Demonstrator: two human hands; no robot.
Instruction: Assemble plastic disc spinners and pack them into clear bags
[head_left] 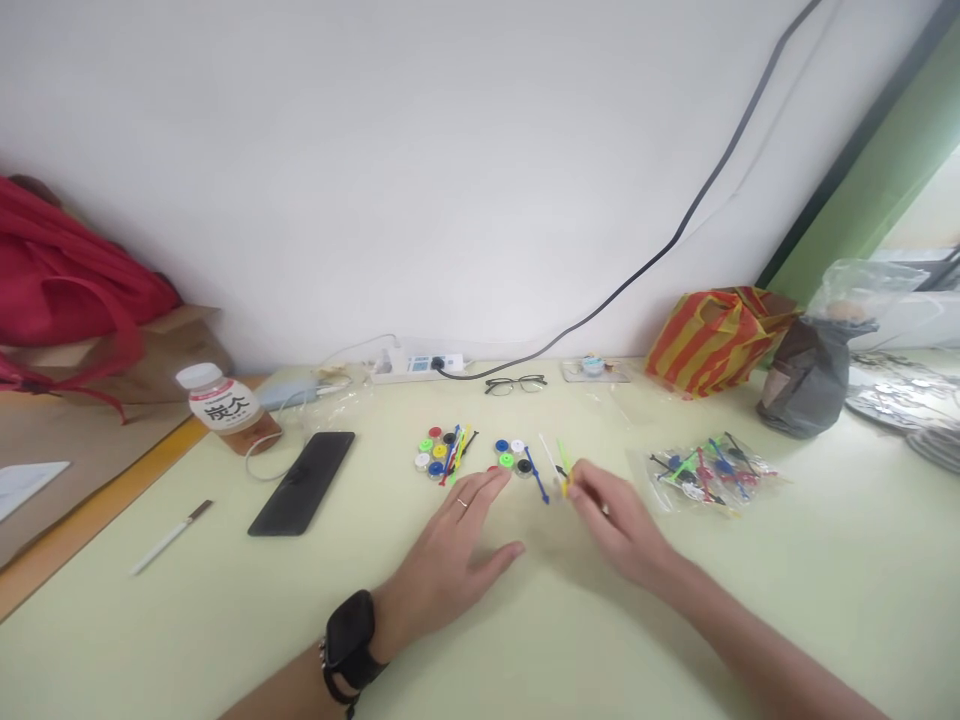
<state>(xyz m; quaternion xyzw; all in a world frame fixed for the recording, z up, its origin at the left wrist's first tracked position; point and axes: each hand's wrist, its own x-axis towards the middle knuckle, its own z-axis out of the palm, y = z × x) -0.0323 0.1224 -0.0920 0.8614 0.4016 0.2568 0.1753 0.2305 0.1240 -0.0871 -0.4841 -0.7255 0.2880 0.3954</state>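
My left hand (450, 540) lies low over the table with its fingers stretched out and thumb apart, holding nothing. Its fingertips reach a cluster of round plastic discs, among them a green disc (507, 461) and a black disc (524, 467). Pinched in my right hand (619, 520) is a small yellow plastic arrow (567, 484), partly hidden by the fingers. Right beside it are a white arrow (548, 450) and a light green arrow (564, 455). A blue arrow (537, 476) lies between my hands. Farther left, more discs (430, 455) sit against a bunch of coloured arrows (454, 455).
Clear bags of arrows and discs (709, 472) lie to the right. A phone (301, 485), a bottle (229, 410) and a pen-like stick (172, 537) are at left. Glasses (516, 384) and a power strip (417, 368) line the wall; a striped bag (709, 340) stands back right.
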